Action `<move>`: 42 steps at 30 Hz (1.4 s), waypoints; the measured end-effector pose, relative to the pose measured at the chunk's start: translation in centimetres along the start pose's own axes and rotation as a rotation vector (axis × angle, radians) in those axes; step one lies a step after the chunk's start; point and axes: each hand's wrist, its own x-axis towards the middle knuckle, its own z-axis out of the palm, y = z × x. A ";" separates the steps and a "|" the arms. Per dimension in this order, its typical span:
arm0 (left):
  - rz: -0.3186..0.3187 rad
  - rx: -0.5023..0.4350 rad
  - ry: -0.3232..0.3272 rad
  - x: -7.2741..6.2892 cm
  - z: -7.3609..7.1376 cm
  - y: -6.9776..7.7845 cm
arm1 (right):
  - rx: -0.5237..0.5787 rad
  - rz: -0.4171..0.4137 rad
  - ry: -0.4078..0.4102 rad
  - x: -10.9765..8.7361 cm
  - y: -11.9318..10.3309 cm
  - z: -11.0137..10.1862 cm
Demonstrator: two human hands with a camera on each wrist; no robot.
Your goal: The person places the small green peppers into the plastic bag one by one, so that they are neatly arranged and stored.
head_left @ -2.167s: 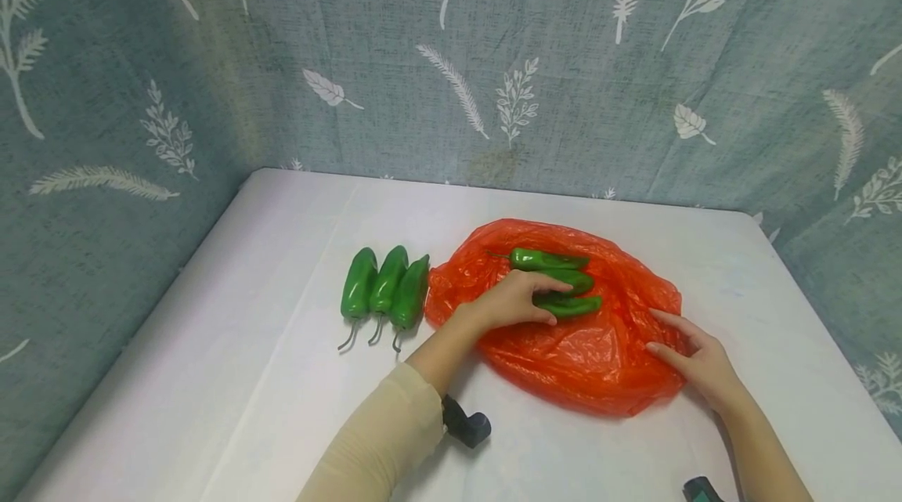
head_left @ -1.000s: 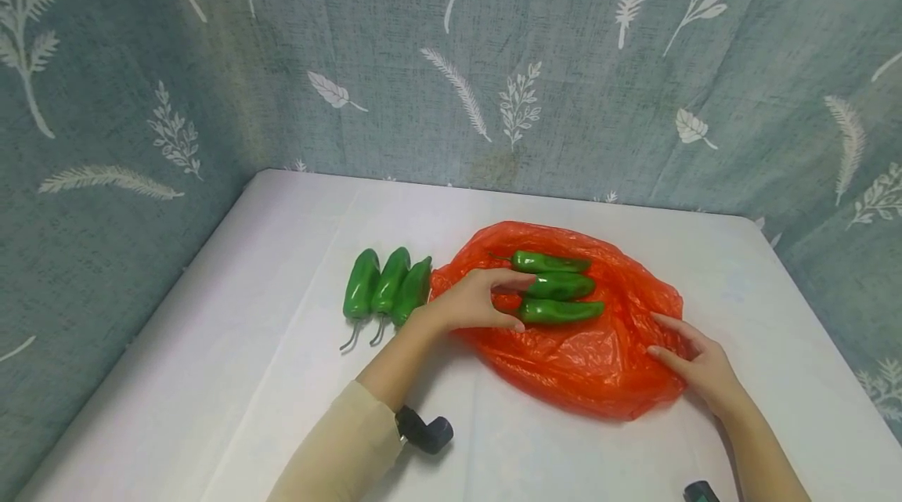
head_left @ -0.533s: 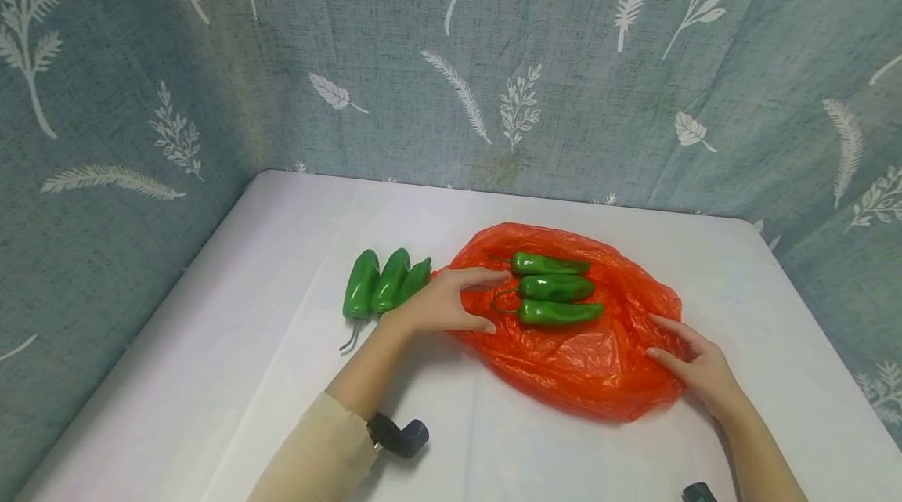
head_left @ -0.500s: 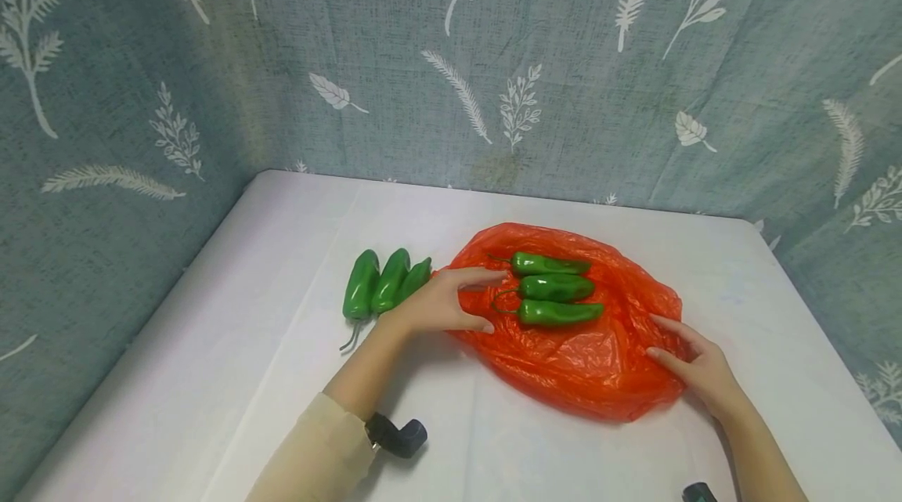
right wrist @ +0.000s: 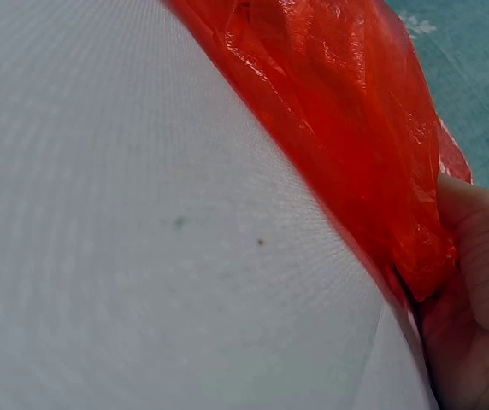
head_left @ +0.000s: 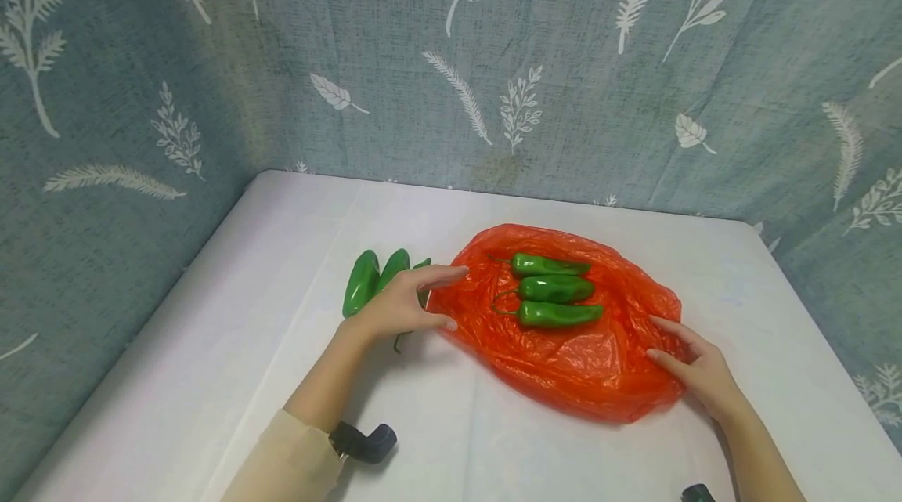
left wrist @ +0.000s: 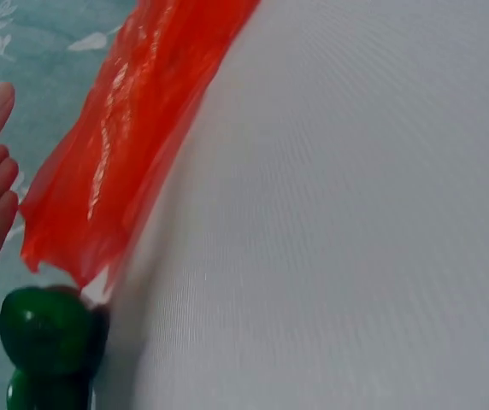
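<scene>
Leaf-print cloth (head_left: 387, 24) backs the bench (head_left: 296, 224); at centre-left, the spread, empty left hand (head_left: 403, 303) partly hides green chili peppers (head_left: 362, 281); right hand (head_left: 707, 370) grips red plastic bag (head_left: 571, 357).

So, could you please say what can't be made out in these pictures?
Head: lower part of the middle pepper beside the red bag, behind the left hand.
Left wrist: rest of a blurred pepper, cut off by the bottom edge.
Right wrist: rest of the right hand, cut off by the right edge.
</scene>
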 end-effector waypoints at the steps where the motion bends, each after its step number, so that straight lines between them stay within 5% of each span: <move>1: 0.003 -0.009 0.008 -0.3 -0.1 -0.1 | 0.006 0.002 -0.005 0.0 0.0 0.0; 9: 0.006 -0.058 0.100 -2.7 -1.8 -0.6 | 0.023 0.006 -0.008 0.0 0.1 0.1; 26: -0.104 0.053 0.291 -7.5 -5.4 -1.4 | 0.003 0.012 -0.004 -0.1 0.0 -0.1; 32: -0.152 0.053 0.359 -8.2 -5.8 -2.0 | -0.004 0.004 0.007 -0.1 0.1 -0.1; 38: -0.185 0.067 0.503 -8.3 -5.4 -3.2 | 0.017 -0.034 0.015 -0.2 0.4 0.2; 42: -0.213 0.051 0.507 -8.3 -5.1 -3.9 | 0.030 -0.046 0.010 -0.2 0.4 0.2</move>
